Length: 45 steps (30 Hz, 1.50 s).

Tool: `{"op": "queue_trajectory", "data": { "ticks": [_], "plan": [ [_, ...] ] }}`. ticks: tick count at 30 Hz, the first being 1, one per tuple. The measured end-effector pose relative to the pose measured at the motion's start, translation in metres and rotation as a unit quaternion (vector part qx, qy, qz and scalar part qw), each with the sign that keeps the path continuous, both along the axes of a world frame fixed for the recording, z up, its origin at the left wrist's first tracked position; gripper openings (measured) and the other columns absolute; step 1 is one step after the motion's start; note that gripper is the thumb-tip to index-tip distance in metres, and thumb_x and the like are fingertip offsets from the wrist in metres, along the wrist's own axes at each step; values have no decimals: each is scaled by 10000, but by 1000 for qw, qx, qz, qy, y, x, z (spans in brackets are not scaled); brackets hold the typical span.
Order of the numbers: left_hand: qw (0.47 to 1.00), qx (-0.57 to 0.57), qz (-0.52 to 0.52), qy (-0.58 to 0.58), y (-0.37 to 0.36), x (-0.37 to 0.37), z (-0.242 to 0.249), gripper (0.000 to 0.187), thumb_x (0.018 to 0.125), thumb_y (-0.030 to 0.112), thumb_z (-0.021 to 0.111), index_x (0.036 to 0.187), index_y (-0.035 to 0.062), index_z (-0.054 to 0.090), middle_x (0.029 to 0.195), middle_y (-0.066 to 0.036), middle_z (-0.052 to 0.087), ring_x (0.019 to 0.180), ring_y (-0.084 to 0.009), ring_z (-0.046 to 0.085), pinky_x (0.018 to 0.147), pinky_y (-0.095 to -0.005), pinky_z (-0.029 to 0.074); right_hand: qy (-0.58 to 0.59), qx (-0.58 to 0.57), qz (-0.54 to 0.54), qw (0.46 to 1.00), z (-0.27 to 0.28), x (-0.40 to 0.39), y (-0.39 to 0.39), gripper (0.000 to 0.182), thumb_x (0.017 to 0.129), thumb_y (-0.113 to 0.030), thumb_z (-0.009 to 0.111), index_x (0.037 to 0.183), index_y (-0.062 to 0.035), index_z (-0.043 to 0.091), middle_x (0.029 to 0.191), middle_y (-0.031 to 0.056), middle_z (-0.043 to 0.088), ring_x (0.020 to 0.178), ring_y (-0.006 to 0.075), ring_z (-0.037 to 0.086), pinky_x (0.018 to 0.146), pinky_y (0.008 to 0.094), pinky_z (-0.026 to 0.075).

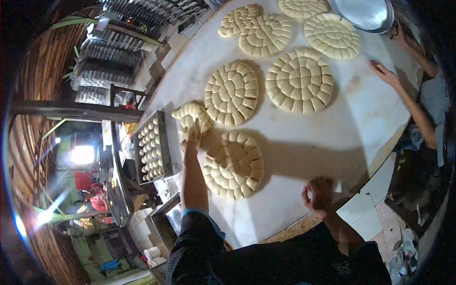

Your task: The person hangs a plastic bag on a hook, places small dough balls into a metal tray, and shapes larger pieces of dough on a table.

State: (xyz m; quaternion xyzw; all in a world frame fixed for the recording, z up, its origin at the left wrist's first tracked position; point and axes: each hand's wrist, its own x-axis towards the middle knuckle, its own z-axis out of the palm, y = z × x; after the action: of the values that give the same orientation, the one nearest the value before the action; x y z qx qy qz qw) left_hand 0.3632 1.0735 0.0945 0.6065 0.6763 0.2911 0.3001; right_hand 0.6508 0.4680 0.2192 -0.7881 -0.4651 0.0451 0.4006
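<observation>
At the top edge, a round silver metal pan and a pale, scored dough disc are cut off. The left hand hides part of a small, pale dough piece left of centre. The right hand, lower right, is blurred.

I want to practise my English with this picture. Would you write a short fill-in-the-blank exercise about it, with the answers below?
1. The camera wearer's ____ hand is at the small curved dough.
2. The shiny metal pan is cut off by the picture's ____ edge.
3. In the picture, the rectangular tray of dough balls stands to the ____ of the large dough discs.

Answers: left; top; left.
</observation>
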Motion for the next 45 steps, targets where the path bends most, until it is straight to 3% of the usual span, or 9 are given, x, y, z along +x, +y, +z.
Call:
{"op": "queue_trajectory", "data": {
  "ticks": [4,13,18,20,27,31,33,41,45],
  "plan": [
    [992,-1,120,46,-77,-52,31,369,898,372,630,1155,115,566,855,-60,615,638,-170,595,504,-266,473,-32,4,-3,999,-21,-3,-6,138,770,-159,632,761,-75,523,754,112,533,767,321,539,751,478,392],
    [800,-54,-111,-587,-369,-25,164,265,942,232,606,1137,74,521,1026,-66,598,902,-188,611,771,-342,529,176,-75,72,979,3,-42,-3,293,885,-292,625,1007,-26,636,885,83,651,856,231,625,735,336,491],
    [864,42,-175,-471,-541,-25,156,321,885,59,680,1117,24,460,1067,-93,591,992,-156,592,847,-342,522,657,154,137,725,42,-205,8,428,908,-333,651,1173,-20,531,983,63,672,819,152,634,763,323,525],
    [879,42,-155,-449,-556,-44,159,368,895,47,663,1150,23,400,1062,-114,578,973,-165,598,806,-313,535,469,193,53,860,37,-216,5,409,869,-239,709,1161,-46,498,1006,77,662,830,141,632,733,294,526],
    [875,-5,-57,-481,-560,-128,134,254,985,162,523,1135,70,341,997,-115,541,820,-174,576,669,-315,497,531,235,-129,803,25,-125,-30,273,927,-318,563,1092,-117,481,967,49,632,819,129,587,603,280,466],
    [959,-19,-218,-178,-565,-110,131,281,984,306,488,961,27,506,949,-159,534,828,-334,543,770,-444,456,320,166,-56,931,-21,-40,-52,305,968,-382,440,1015,-88,503,906,67,579,820,186,536,702,354,426],
    [887,290,-225,280,-543,-104,107,296,908,330,591,924,36,567,950,-163,532,946,-395,488,872,-521,394,-172,-49,190,965,-21,-6,-56,251,937,-305,480,948,-56,499,873,120,507,864,291,492,774,433,384],
    [962,182,-203,29,-494,21,121,305,829,311,718,880,44,580,816,-132,593,822,-352,525,798,-444,400,-68,36,154,985,-26,-15,73,188,763,-162,620,831,-26,509,863,186,493,868,386,467,803,498,378],
    [895,29,-431,112,-578,-14,114,310,892,101,475,1170,46,600,1215,-177,570,1173,-392,491,1049,-471,364,-147,-7,372,916,-24,-28,11,149,744,-115,606,833,-12,544,905,203,527,949,405,495,920,528,388]
  ]
}}
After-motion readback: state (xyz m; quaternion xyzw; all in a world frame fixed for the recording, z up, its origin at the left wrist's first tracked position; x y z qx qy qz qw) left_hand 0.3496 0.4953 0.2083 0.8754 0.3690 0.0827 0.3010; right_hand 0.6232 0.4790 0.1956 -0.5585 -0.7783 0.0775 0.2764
